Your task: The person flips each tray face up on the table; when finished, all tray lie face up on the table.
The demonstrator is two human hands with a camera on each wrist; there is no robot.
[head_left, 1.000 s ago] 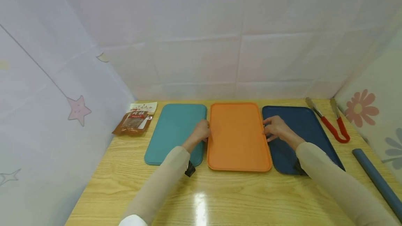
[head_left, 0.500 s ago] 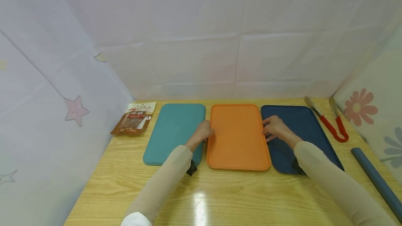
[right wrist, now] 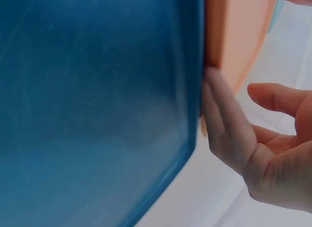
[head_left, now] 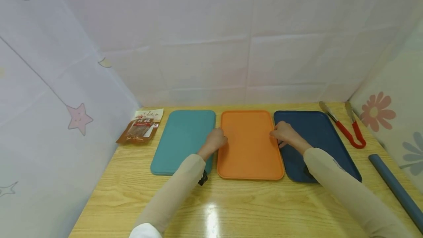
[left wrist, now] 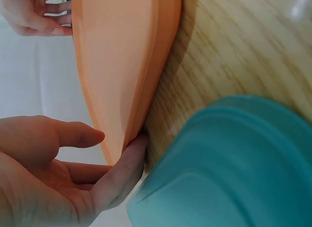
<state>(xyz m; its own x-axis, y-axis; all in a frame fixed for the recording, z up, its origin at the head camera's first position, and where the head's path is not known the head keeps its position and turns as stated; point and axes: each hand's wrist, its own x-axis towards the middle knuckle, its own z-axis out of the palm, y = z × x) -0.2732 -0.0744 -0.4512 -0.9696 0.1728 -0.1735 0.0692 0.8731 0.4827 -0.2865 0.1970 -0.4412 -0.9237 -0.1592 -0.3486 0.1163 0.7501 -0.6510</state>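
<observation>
An orange tray [head_left: 251,146] lies flat in the middle of the table in the head view. At its left rim is my left hand [head_left: 214,140]; in the left wrist view the fingers [left wrist: 124,173] lie along the tray's outer side, the thumb held apart from them. On the opposite side, my right hand [head_left: 285,134] reaches over the right rim. Its straight fingers [right wrist: 229,114] touch the orange tray's side, beside the dark blue tray [head_left: 317,139], with the thumb standing off in the right wrist view. A teal tray [head_left: 183,135] sits under my left forearm.
A brown snack packet [head_left: 140,127] lies at the back left. Red-handled tongs [head_left: 350,131] rest open at the back right, and a dark grey-blue roll [head_left: 393,186] lies along the right edge. Fabric walls [head_left: 205,47] with printed figures enclose the wooden table [head_left: 185,208].
The orange tray's far edge sits slightly nearer than a second ago. My left hand has shifted a little right over the rim, and my right hand a little left.
</observation>
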